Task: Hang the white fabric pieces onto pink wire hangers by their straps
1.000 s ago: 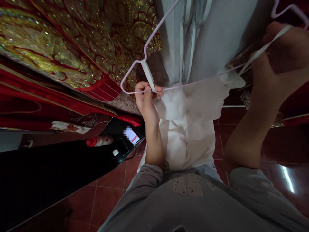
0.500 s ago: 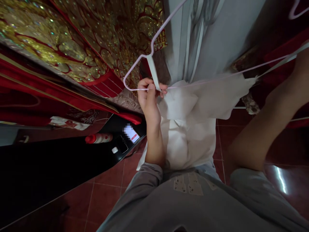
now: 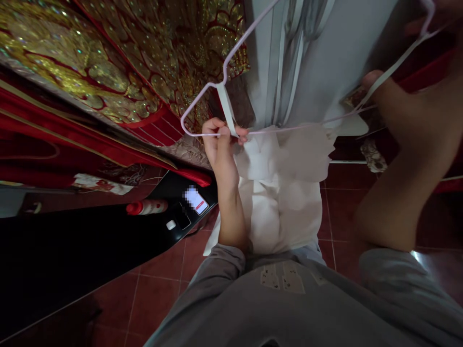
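My left hand is closed on the lower bar of a pale pink clothes hanger, pinching a white strap there. That strap loops up over the hanger's left notch. A white garment hangs below the bar, in front of my body. Beside the hanger's right end is my right hand, with its thumb stretched away from the other fingers. Those fingers are dark and blurred at the upper right. A second white strap crosses in front of the thumb and runs up to the right notch.
Gold-sequined red garments hang close on the left. A black table below them bears a lit phone, a dark phone, a white earbud case and a red-capped bottle. Grey fabric hangs ahead.
My right hand has come inward from the right edge. The right strap, earlier pulled out sideways, now reaches up to the hanger's right notch. The hanger's right end has shifted left; my left hand barely moved.
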`<state>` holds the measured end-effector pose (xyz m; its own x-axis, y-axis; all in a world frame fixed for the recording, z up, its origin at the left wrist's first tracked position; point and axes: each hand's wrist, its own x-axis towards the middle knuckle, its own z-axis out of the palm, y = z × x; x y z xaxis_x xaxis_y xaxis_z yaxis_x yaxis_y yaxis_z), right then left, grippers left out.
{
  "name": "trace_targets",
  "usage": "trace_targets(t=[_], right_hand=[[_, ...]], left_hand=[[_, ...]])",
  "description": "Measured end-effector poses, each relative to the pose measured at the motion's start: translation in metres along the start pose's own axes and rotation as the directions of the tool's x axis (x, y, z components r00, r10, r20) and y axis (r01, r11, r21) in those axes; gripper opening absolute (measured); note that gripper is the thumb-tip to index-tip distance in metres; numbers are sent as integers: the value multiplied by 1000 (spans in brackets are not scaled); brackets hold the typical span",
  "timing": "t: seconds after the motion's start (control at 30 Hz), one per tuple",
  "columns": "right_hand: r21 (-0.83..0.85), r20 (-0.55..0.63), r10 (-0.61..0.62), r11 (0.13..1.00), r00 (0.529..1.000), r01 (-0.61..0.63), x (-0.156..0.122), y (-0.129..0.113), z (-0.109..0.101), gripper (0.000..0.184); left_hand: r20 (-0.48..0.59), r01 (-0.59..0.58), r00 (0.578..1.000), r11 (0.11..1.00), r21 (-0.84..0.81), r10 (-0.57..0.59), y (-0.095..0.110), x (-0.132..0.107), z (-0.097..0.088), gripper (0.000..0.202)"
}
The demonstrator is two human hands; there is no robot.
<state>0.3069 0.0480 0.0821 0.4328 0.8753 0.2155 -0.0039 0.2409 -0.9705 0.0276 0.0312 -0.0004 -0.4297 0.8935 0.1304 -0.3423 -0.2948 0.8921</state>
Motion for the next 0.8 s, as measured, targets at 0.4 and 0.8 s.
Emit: trace_targets(t=[0.4, 0.8], right_hand=[[38, -247, -398, 907, 883, 420, -90, 90, 46, 36], [449, 329, 79, 864, 941, -229, -70, 77, 52, 37]], left_hand=[[24, -139, 990, 987, -78, 142, -5, -5, 9, 18], [82, -144, 985, 985, -98, 152, -13, -13, 7, 24]])
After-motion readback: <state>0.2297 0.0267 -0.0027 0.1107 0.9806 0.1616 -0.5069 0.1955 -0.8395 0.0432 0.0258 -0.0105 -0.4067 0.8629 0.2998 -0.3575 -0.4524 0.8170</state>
